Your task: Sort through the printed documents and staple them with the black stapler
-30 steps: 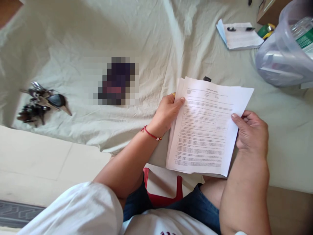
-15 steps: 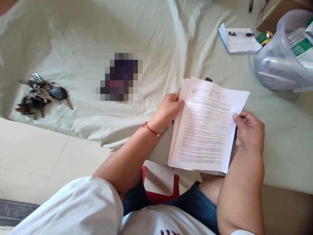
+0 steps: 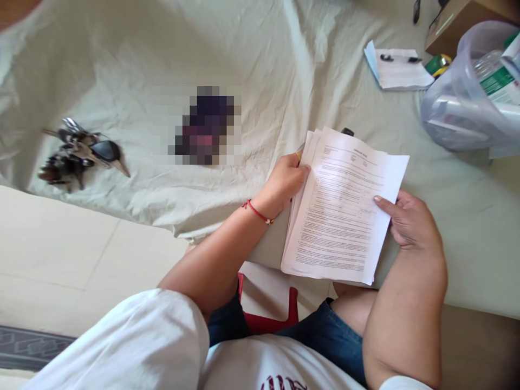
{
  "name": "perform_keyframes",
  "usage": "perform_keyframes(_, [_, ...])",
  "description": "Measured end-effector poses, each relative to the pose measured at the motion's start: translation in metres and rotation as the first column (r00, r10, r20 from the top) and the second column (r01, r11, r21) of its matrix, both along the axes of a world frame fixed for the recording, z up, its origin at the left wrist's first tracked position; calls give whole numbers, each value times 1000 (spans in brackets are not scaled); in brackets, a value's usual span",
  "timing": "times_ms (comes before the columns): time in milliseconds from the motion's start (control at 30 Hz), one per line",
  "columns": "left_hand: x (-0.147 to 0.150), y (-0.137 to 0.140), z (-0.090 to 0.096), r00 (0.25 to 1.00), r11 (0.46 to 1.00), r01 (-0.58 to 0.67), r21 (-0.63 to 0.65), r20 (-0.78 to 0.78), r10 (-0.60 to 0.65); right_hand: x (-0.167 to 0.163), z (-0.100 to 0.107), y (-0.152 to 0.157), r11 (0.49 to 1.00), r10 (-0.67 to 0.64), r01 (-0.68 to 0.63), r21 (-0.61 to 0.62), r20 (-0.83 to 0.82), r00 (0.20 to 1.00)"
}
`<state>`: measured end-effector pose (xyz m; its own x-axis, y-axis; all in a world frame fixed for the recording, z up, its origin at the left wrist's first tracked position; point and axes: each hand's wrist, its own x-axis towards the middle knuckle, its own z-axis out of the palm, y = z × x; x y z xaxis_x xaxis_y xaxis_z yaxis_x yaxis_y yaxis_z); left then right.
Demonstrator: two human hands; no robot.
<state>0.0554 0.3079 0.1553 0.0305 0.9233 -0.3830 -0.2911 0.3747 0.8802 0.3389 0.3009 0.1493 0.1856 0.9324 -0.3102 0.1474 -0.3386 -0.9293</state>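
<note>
A stack of printed paper sheets [image 3: 337, 227] is held up over the table's near edge, text side toward me. My left hand [image 3: 290, 181] grips its left edge, thumb on top and the other fingers hidden behind. On the right edge, my right hand [image 3: 410, 219] has its thumb lying on the top sheet, with its fingers behind the paper. Several sheet edges fan out on the left side. A small black object [image 3: 347, 131] shows just past the top edge of the stack; its kind is unclear.
A cloth-covered table [image 3: 260, 49] bears a bunch of keys [image 3: 81, 154] at left and a blurred-out dark rectangle [image 3: 207, 124]. At right are a notepad [image 3: 402, 67], a tape measure [image 3: 439, 66], a translucent plastic bin [image 3: 450, 119] and a cardboard box [image 3: 463, 24]. A red stool [image 3: 293, 306] shows below.
My right thumb has slid inward over the top sheet, and that sheet's right edge has shifted slightly left. My left hand keeps its grip. The view has moved a little.
</note>
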Motion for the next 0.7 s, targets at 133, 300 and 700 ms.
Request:
perform_keyframes(133, [1,-3,-2,1000,1000,-1,2,-19,1,5,0,-6,1000,28,-28,4,4,1000])
perform_keyframes(300, [6,-14,13,990,999,27,43,138,-33,2,4,-11,989,24,-17,148,-47,999])
perform_keyframes(700, [-5,-163,9,975,990,129,-50,188,-117,-13,28,-125,999,-6,16,52,-186,983])
